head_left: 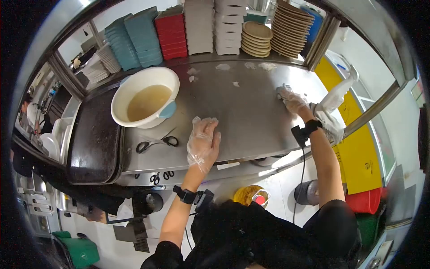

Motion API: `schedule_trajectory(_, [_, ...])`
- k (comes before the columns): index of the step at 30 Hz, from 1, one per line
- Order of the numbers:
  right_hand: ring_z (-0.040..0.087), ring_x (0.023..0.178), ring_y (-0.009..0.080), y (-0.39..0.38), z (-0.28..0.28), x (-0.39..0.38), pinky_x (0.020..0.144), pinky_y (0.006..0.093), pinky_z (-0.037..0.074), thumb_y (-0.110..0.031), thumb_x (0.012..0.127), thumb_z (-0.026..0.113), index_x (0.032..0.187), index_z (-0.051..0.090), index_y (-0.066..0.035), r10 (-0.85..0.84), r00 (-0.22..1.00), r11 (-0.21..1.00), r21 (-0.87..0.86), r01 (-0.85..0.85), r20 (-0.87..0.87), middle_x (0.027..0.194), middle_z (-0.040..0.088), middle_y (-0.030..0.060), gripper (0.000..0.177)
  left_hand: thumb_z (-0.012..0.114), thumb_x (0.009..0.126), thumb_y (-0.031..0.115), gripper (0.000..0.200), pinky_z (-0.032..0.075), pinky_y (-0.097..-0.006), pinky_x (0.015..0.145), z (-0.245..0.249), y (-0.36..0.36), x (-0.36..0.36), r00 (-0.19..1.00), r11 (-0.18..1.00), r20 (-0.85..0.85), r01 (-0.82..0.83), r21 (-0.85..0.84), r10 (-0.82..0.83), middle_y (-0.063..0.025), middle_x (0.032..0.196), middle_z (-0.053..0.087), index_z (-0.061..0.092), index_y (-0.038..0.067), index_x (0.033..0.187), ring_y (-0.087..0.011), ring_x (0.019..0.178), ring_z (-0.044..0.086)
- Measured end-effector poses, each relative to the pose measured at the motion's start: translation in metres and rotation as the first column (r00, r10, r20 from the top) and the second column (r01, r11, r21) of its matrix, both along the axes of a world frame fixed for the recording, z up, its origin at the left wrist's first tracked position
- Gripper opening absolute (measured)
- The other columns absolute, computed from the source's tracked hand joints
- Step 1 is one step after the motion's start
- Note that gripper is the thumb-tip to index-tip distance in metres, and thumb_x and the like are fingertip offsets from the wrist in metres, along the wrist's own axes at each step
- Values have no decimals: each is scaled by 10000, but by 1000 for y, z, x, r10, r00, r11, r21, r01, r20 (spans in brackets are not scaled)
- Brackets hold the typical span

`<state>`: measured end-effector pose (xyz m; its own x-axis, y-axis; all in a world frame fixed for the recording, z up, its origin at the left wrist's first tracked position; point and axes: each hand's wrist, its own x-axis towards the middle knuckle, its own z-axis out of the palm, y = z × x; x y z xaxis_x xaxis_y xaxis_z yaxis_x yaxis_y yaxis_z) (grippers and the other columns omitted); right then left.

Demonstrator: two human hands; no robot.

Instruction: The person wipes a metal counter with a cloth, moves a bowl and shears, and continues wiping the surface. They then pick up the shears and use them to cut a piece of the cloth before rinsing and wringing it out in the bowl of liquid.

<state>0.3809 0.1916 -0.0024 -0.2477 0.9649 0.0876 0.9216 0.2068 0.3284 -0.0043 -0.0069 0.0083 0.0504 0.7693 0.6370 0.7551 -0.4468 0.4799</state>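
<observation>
My left hand (202,142), in a clear plastic glove, lies over the steel counter (233,112) near its front edge, fingers stretched out and holding nothing. My right hand (294,103), gloved the same way, presses a bunched grey-blue cloth (282,91) onto the right part of the counter. Its fingers are closed round the cloth, which is partly hidden. Black-handled scissors (157,142) lie left of my left hand, blades apart. Behind them stands a white basin (120,105) with cloudy brownish liquid. Whitish scraps (268,66) dot the counter's rear.
Dark baking trays (92,143) are stacked at the left. Teal (142,40), red (171,36) and white dishes line the rear shelf beside stacked round plates (256,40). Crumpled white plastic (336,101) is just right of my right hand. Metal posts (322,40) frame the counter.
</observation>
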Motion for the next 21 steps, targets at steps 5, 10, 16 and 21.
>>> schedule_trajectory(5, [354,1369,333,-38,27,-123,1131,370,306,-259,931,499,1488,307,-151,309,921,917,-185,-355,-237,1525,333,121,599,635,833,133,317,472,-460,936,-13,5,5,997,998,-64,-50,-23,49,-95,1159,586,592,93,1144,-383,1178,505])
schedule_trajectory(10, [300,1409,323,-54,41,-164,1163,380,266,-273,948,480,1507,273,-224,438,874,849,-223,-479,-211,1552,296,87,598,630,837,122,288,477,-449,921,-4,1,8,996,996,-78,-55,-64,50,-91,1149,587,598,90,1121,-371,1154,521])
schedule_trajectory(16, [407,1333,311,30,20,-60,1095,369,358,-266,971,426,1494,297,-143,75,922,942,-278,-191,-380,1517,353,112,553,622,849,122,247,495,-435,880,-4,0,8,992,995,-86,-95,-6,94,-86,1120,594,607,87,1093,-350,1078,563])
schedule_trajectory(21, [399,1348,260,84,-11,31,1053,336,390,-178,948,435,1492,273,-80,99,973,995,-49,-91,210,1518,340,145,576,613,863,143,261,483,-442,915,-3,-1,9,994,988,-17,-110,-111,109,-86,1148,591,593,86,1116,-358,1108,558])
